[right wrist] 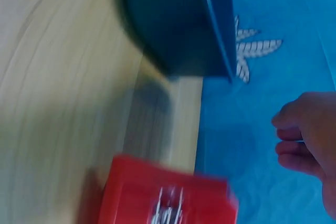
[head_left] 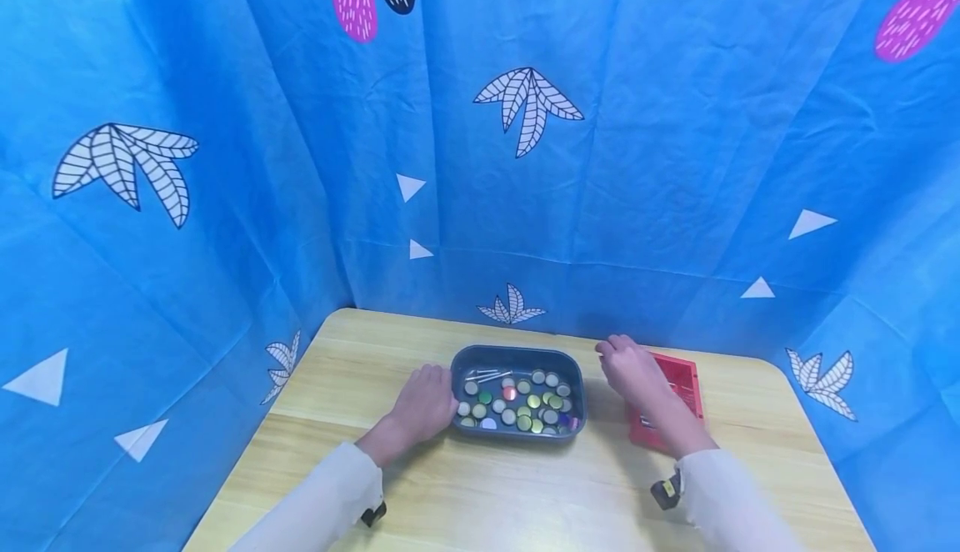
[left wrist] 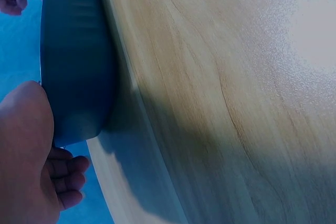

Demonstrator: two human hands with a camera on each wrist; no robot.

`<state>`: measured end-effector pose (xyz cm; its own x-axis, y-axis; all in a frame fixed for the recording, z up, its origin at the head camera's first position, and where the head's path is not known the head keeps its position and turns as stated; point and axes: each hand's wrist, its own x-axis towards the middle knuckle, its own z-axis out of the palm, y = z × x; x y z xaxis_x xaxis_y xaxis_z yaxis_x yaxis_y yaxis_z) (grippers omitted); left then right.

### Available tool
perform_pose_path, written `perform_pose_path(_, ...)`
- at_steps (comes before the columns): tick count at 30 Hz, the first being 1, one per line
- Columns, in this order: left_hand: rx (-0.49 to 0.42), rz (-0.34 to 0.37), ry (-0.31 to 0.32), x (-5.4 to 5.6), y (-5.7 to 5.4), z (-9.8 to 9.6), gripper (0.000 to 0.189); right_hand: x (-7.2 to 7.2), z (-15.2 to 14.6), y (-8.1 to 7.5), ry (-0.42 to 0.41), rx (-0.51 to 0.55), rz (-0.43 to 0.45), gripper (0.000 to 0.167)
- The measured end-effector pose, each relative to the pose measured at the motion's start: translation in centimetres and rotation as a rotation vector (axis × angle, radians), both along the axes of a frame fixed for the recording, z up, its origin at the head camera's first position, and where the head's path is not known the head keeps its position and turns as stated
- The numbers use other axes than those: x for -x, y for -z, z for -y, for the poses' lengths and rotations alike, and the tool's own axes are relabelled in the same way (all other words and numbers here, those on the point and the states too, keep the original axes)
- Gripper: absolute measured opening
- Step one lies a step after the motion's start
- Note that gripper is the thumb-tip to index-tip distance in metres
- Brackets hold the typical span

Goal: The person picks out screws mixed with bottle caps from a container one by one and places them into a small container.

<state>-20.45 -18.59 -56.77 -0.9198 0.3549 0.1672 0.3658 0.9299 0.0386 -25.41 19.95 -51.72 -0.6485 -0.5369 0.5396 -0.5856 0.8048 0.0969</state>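
A dark grey-blue plastic bin (head_left: pixel 517 435) stands on the table with several round caps (head_left: pixel 509 416) in gold, silver, green and red inside. Several thin silver rods (head_left: pixel 487 375) lie at its back left. My left hand (head_left: pixel 426 402) holds the bin's left end, the thumb at the rim and the other fingers bent beside the end wall. Between the bin and a red tray (head_left: pixel 693 393), my right hand (head_left: pixel 628 364) hovers above the table. Its fingers (right wrist: pixel 293 148) are loosely bent, and nothing shows between them. Silver metal pieces (right wrist: pixel 167 208) lie in the tray.
The light wood table (head_left: pixel 525 494) has rounded back corners. Blue patterned curtains (head_left: pixel 510 218) close in its back and both sides. My right forearm crosses over the red tray and hides part of it. Small dark devices (head_left: pixel 666 492) sit at both wrists.
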Motion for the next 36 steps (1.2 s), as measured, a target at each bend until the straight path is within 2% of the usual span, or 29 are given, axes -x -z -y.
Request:
perform_pose_path(5,0.002,-0.006,0.003,0.0,0.1,0.0,0.027,0.3,2.6,-0.2,-0.08,0.047,0.039,0.017)
perform_pose_path(12,-0.019,0.002,0.001,-0.2,0.1,0.0,0.026,0.9,6.2,0.1,-0.182,0.022,0.212,0.018)
perform_pose_path(16,-0.017,0.0,-0.008,0.0,-0.2,0.1,0.027,1.5,8.3,0.4,-0.21,-0.006,0.317,0.019)
perform_pose_path(24,-0.02,-0.028,-0.006,0.0,-0.2,-0.1,0.026,2.4,11.5,2.2,-0.28,-0.063,0.356,0.013)
perform_pose_path(27,-0.031,-0.048,-0.001,0.0,0.2,-0.1,0.025,2.7,12.5,2.6,-0.279,-0.074,0.384,0.013)
perform_pose_path(29,-0.038,-0.06,0.002,0.0,0.3,0.0,0.025,2.8,13.0,2.8,-0.266,-0.071,0.437,0.011)
perform_pose_path(31,-0.041,-0.059,0.002,0.0,0.3,0.1,0.025,2.9,13.5,3.0,-0.229,-0.048,0.542,0.01)
perform_pose_path(35,-0.039,-0.035,-0.001,0.1,0.3,0.1,0.027,3.0,14.2,3.4,-0.121,0.077,0.787,0.012)
perform_pose_path(36,-0.041,-0.029,0.0,0.1,0.3,0.1,0.027,3.1,14.3,3.6,-0.113,0.06,0.789,0.011)
